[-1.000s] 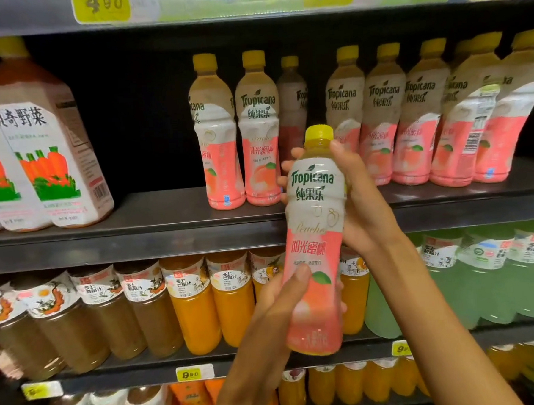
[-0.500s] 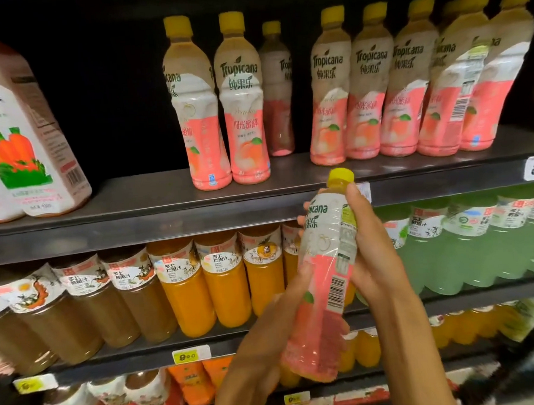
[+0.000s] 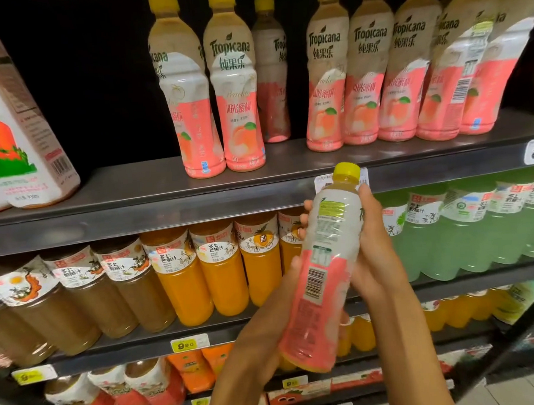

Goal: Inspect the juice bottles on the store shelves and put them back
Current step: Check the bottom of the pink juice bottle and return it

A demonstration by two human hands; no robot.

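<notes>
Up and left of the hands, carrot cartons. Left of them, amber and orange bottles. Left hand wrapped round the peach bottle low down, thumb on its side. Bottle tilted, barcode facing out, yellow cap up. Right hand curled behind its upper half. Above, matching bottles on the shelf. Right, pale green bottles.

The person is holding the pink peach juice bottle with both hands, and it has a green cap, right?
Not quite. The cap on the peach juice bottle is yellow, not green, as the head view shows. The rest is right: the left hand holds it low down and the right hand holds it near the top.
</notes>
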